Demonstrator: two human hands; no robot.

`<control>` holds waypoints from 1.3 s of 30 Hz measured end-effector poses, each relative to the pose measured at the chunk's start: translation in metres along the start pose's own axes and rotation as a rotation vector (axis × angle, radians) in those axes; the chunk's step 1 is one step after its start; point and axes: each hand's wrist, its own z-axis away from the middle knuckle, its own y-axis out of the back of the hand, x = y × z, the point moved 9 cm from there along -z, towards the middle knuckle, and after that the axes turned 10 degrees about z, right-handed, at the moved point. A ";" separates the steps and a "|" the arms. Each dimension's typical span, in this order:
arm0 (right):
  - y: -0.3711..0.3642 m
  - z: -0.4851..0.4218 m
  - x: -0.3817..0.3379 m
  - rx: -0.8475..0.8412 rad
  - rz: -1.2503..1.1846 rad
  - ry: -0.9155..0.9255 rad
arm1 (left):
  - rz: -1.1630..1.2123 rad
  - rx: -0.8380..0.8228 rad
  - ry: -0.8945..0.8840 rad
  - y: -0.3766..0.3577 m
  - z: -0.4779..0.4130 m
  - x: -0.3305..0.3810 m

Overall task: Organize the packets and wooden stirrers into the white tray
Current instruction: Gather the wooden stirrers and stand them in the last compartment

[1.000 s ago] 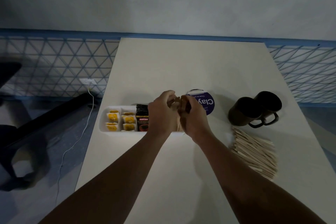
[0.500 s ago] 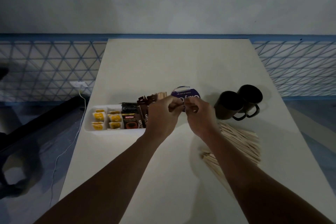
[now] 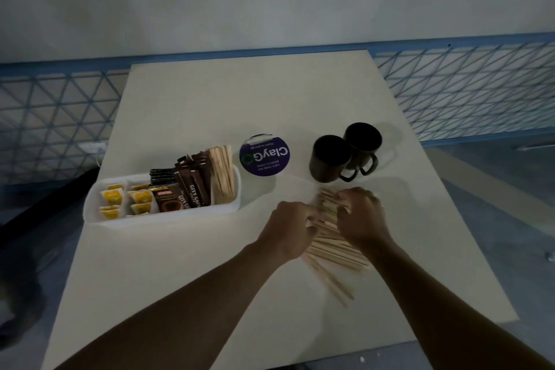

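Note:
The white tray point(image 3: 99, 216) stands at the table's left. It holds yellow packets point(image 3: 112, 197), brown and black coffee packets point(image 3: 183, 189) and a bunch of upright wooden stirrers point(image 3: 222, 171) at its right end. A loose pile of wooden stirrers point(image 3: 333, 252) lies on the table to the right of the tray. My left hand point(image 3: 289, 228) and my right hand point(image 3: 362, 216) rest on the pile's far end, fingers curled around several stirrers between them.
A round purple sign reading ClayGo point(image 3: 264, 155) stands just right of the tray. Two dark mugs point(image 3: 345, 156) sit behind the loose stirrers. The cream table point(image 3: 240, 99) ends close on both sides, with a blue mesh railing point(image 3: 465, 90) beyond.
Both hands left the tray's right end, where a bunch of stirrers now stands, and moved right and toward me onto the loose stirrer pile.

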 end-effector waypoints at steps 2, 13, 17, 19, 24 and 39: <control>0.002 0.001 0.013 0.010 0.065 0.004 | -0.065 -0.045 -0.023 -0.016 -0.002 0.007; -0.011 -0.010 0.038 -0.094 0.211 0.083 | -0.305 -0.051 -0.113 -0.063 -0.008 0.026; -0.014 -0.013 0.037 -0.113 0.249 0.130 | -0.320 -0.018 -0.068 -0.066 -0.010 0.022; -0.015 -0.014 0.037 -0.115 0.248 0.144 | -0.333 0.000 -0.052 -0.065 -0.012 0.020; -0.023 -0.019 0.034 -0.156 0.218 0.165 | -0.358 0.001 -0.044 -0.066 -0.015 0.018; -0.027 -0.028 0.022 -0.206 0.181 0.251 | -0.314 -0.139 -0.080 -0.080 -0.025 0.023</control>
